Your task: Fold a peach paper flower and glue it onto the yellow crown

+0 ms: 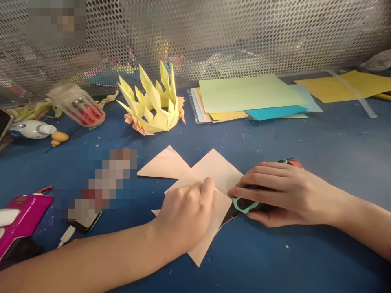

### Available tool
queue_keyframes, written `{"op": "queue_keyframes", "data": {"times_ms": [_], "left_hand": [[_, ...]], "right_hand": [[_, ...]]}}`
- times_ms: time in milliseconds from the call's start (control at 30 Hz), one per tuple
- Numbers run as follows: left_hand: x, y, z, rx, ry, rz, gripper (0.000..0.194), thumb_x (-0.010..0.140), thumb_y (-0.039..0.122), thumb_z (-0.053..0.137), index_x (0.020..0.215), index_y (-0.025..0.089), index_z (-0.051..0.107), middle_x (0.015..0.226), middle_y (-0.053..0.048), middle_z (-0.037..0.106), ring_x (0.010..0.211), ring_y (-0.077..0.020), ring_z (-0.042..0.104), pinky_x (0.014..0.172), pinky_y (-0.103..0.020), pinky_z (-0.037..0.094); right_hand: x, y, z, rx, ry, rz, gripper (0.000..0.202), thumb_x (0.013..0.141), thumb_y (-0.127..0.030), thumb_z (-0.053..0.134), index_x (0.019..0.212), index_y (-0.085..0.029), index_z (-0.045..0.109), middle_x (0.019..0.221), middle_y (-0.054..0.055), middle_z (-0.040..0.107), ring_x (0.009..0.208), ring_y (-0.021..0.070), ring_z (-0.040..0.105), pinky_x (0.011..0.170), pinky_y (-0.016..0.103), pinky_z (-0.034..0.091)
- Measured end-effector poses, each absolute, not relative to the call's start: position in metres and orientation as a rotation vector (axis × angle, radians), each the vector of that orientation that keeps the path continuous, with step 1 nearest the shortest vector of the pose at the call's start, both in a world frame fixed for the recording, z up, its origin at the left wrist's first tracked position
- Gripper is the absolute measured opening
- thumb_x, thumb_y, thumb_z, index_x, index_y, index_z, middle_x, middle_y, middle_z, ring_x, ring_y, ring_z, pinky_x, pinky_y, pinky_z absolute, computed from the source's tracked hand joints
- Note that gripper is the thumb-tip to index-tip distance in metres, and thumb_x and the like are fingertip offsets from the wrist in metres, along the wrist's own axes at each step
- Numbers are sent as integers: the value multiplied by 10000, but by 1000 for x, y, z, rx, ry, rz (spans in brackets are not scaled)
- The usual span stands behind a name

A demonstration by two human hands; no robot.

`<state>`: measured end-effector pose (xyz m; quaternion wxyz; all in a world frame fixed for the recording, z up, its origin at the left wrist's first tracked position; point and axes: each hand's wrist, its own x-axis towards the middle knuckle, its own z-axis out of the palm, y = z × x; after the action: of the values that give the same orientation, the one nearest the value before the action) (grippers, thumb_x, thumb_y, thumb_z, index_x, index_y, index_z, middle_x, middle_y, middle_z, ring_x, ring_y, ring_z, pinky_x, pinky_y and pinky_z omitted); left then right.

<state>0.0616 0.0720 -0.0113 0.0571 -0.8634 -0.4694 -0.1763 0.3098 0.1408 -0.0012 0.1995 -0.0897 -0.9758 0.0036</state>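
My left hand (187, 215) is closed over a square of peach paper (203, 250) on the blue table, its thumb pressed against the fingers. Another peach sheet (215, 167) lies just beyond, partly under that hand. A peach paper triangle (168, 165) touches its left side. My right hand (282, 193) is wrapped over what look like scissors (244, 206) with a mint-green loop, thumb on the near side and fingers across the top. The palm hides most of them. A dark part shows beside the paper's right edge.
A yellow folded-paper crown (159, 108) stands behind the peach pieces. Coloured sheets (244, 93) are stacked at its right, with yellow paper (345, 85) farther right. Leftward are a clear jar (81, 106), a white bottle (32, 129) and a magenta item (30, 213). Perforated metal (214, 40) edges the back.
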Motion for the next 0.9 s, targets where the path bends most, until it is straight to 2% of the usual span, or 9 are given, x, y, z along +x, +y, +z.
{"op": "queue_keyframes", "data": {"times_ms": [600, 900], "left_hand": [[60, 73, -9, -2663, -1444, -500, 181, 948, 98, 423, 842, 173, 549, 542, 20, 590, 414, -162, 587, 385, -252, 269], [60, 73, -11, -2647, -1447, -496, 216, 977, 126, 396, 823, 182, 537, 523, 24, 575, 396, -155, 577, 389, -252, 218]], "right_hand": [[304, 131, 2, -212, -2720, -131, 270, 1017, -319, 567, 1178, -123, 659, 901, 77, 729, 837, 216, 694, 748, 373, 550], [302, 127, 1, -226, -2717, -93, 257, 1004, -326, 570, 1150, -140, 671, 894, 66, 738, 827, 207, 700, 750, 364, 558]]}}
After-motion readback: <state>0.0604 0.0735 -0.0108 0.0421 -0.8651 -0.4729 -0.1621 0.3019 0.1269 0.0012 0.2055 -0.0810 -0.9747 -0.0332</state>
